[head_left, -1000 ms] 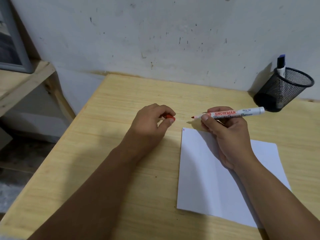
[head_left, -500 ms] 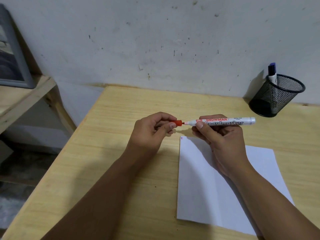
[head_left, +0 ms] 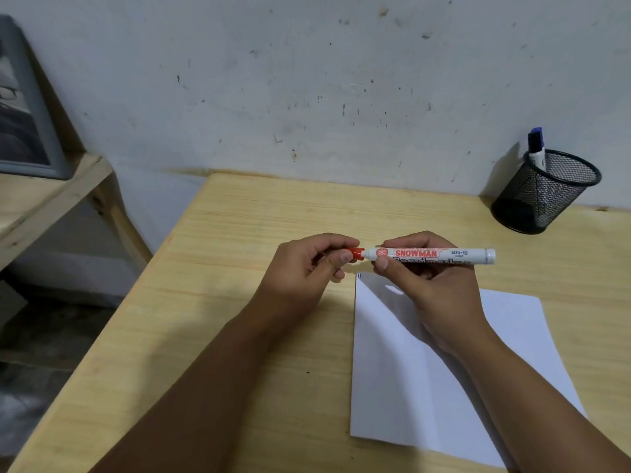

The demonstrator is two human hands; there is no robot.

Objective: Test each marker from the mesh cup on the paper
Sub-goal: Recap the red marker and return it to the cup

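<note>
My right hand (head_left: 432,291) grips a white board marker (head_left: 433,255) that lies level above the paper's top left corner. My left hand (head_left: 304,268) pinches the marker's red cap (head_left: 356,253), which sits on the tip end. The white paper (head_left: 423,380) lies flat on the table under my right wrist, with a small mark at its top left corner. The black mesh cup (head_left: 546,191) stands at the back right by the wall. A marker with a blue cap (head_left: 536,148) sticks up out of it.
The wooden table (head_left: 239,302) runs to the wall at the back; its left edge drops to the floor. A wooden shelf (head_left: 37,199) with a grey framed object (head_left: 24,114) stands at the left.
My hands came together. The red cap, held apart from the bare tip a second ago, now sits on the marker's end. The camera view shifted slightly.
</note>
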